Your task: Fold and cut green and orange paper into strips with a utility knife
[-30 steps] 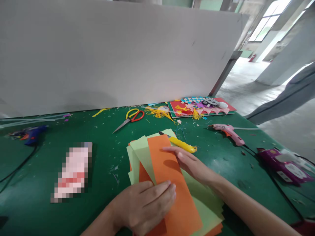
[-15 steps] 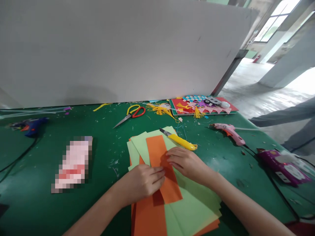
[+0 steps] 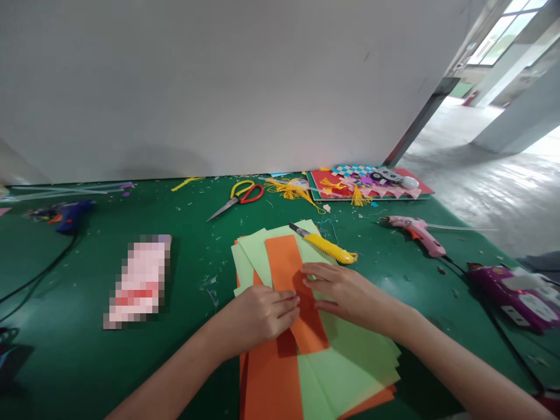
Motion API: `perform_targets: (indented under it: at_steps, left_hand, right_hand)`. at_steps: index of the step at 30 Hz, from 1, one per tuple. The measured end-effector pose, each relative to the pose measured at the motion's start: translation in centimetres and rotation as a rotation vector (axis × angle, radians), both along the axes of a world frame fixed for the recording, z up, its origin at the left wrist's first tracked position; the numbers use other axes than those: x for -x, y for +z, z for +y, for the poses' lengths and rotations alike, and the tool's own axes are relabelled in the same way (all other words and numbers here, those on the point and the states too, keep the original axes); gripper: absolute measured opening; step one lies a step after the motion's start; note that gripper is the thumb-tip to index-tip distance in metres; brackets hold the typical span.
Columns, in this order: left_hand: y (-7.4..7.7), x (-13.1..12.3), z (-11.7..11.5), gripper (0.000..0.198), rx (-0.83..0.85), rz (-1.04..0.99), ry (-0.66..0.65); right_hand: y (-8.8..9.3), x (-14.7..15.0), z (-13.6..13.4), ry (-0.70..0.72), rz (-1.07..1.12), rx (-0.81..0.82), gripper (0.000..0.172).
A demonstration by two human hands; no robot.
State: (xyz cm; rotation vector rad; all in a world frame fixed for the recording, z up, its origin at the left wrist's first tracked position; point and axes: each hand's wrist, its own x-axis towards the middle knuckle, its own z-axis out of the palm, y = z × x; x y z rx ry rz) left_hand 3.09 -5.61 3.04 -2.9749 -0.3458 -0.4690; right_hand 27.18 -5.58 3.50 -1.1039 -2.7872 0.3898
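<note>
An orange paper strip (image 3: 283,256) lies on a fanned stack of light green paper (image 3: 345,361) and orange sheets. My left hand (image 3: 266,315) rests on the strip's left edge, fingers together and pressed on the paper. On the strip's right side, my right hand (image 3: 343,291) touches it with fingertips, its fingers slightly apart. A yellow cutter knife (image 3: 330,247) lies across the top of the stack with its blade pointing up-left. Scissors (image 3: 238,198) with yellow and red handles lie behind the stack.
A pink glue gun (image 3: 417,232) and a purple device (image 3: 510,294) lie at the right. At the left are a blue glue gun (image 3: 72,217) and a blurred pink item (image 3: 140,280). Yellow tassels (image 3: 293,189) and a red board (image 3: 426,188) sit near the grey panel (image 3: 219,87).
The view has shifted slightly, so the table things appear a little further right and higher. My right hand's fingers have spread a little more. A person's legs at the right are mostly out of view.
</note>
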Motion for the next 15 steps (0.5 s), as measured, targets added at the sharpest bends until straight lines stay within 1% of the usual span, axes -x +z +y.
perform_targets:
  at_steps: [6,8,11,12,14,15]
  left_hand:
    - [0.1,0.1,-0.1,0.021,0.017,0.003,0.0]
    - [0.1,0.1,-0.1,0.022,0.018,0.005,0.0]
    - [0.1,0.1,-0.2,0.023,0.022,0.003,0.001]
    - [0.1,0.1,-0.2,0.024,0.021,0.002,0.002]
    - [0.1,0.0,-0.2,0.025,0.009,-0.001,0.002]
    - [0.1,0.0,-0.2,0.026,0.0,-0.003,0.002]
  right_hand:
    - [0.0,-0.2,-0.9,-0.006,-0.017,0.051,0.056]
    - [-0.3,-0.1,-1.3,-0.014,-0.035,0.075,0.071]
    - [-1.0,0.0,-2.0,-0.002,-0.089,0.098,0.101]
    - [-1.3,0.0,-2.2,0.001,-0.097,0.099,0.107]
    - [-1.6,-0.1,-2.5,0.01,-0.092,0.106,0.114]
    - [-1.7,-0.2,-2.5,0.013,-0.076,0.113,0.115]
